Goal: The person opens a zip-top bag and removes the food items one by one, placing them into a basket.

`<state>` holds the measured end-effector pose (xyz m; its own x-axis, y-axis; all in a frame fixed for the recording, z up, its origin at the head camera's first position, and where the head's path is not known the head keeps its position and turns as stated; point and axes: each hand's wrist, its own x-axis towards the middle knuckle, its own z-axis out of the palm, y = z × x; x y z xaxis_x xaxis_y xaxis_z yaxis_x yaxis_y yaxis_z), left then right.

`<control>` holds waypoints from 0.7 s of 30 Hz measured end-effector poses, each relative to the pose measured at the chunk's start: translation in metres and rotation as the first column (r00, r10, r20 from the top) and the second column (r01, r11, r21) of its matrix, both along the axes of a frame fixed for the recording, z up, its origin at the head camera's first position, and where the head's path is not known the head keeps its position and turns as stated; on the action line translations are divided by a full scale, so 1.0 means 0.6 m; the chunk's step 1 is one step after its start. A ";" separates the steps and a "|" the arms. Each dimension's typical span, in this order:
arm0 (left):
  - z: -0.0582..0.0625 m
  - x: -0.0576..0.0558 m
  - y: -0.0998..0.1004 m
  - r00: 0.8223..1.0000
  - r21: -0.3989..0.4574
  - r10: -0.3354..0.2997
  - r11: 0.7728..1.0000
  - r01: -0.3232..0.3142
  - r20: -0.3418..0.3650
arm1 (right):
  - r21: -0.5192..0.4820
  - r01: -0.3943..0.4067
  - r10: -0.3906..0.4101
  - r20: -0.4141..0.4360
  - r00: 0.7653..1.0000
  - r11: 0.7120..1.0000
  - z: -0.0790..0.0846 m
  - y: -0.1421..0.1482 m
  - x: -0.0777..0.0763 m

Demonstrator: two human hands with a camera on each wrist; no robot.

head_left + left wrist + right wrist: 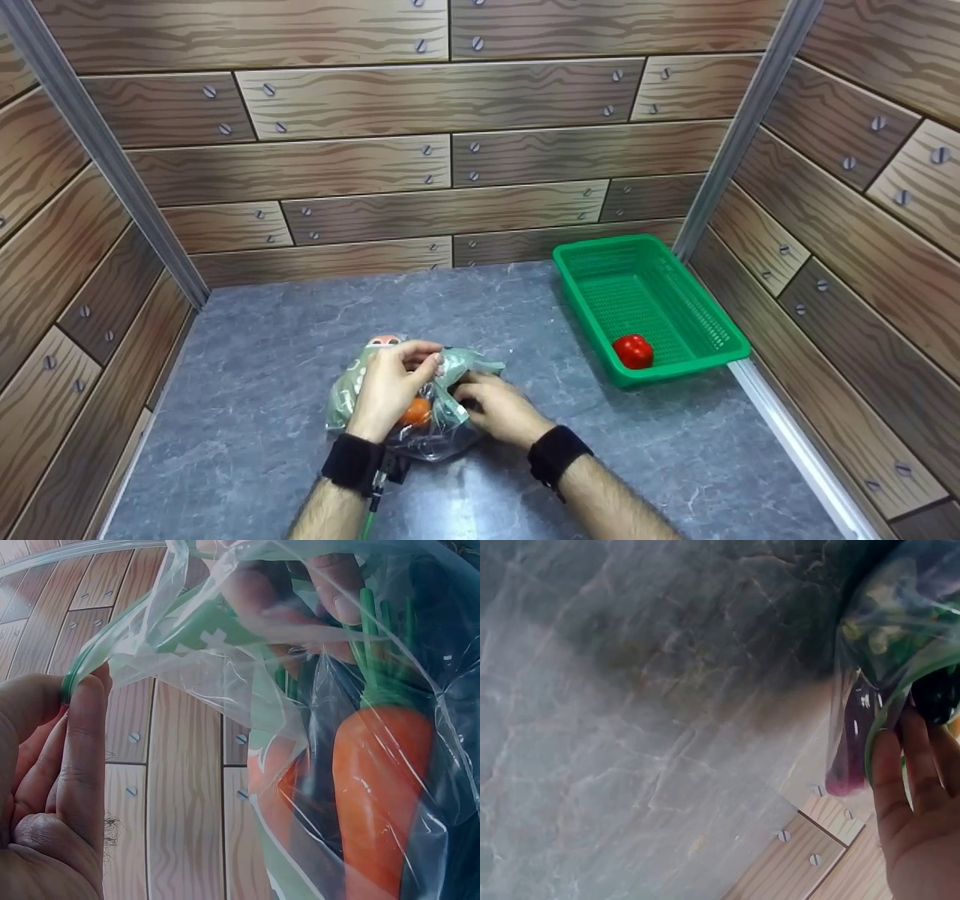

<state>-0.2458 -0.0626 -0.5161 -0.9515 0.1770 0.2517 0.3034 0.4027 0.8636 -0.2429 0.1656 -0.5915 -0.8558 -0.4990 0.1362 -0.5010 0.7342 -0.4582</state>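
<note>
Bag (pixel 441 403), clear-and-green plastic: left hand (pixel 391 382) pinched rim (pixel 70 682), presumably for access; right hand (pixel 499 405) inside, grip wasn't clear.

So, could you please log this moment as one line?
left grip: pinching edge of bag | right grip: at bag mouth | carrot: in bag | red pepper: in basket

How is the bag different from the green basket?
The bag is partly clear and crinkly; the basket is green with little holes. The left hand pinches the bag; no hand touches the basket. A carrot is in the bag; a red pepper in the basket. Both show green.
</note>
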 end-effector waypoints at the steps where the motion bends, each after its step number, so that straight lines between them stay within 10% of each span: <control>1: 0.000 0.000 0.000 1.000 0.000 0.004 1.000 -0.004 0.003 | -0.006 0.004 -0.004 -0.012 1.000 1.000 -0.001 -0.001 0.001; 9: -0.002 -0.001 -0.006 1.000 -0.004 0.025 1.000 -0.025 -0.011 | 0.013 0.042 -0.041 -0.084 0.996 0.999 0.009 0.004 0.011; 21: -0.005 0.000 -0.010 0.999 0.007 0.048 0.999 -0.047 -0.020 | -0.217 0.068 -0.066 0.017 0.998 0.974 0.032 0.054 0.019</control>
<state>-0.2461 -0.0684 -0.5188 -0.9535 0.1300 0.2721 0.3015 0.4113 0.8602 -0.2315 0.1980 -0.5724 -0.8879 -0.4001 0.2272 -0.4494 0.6479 -0.6150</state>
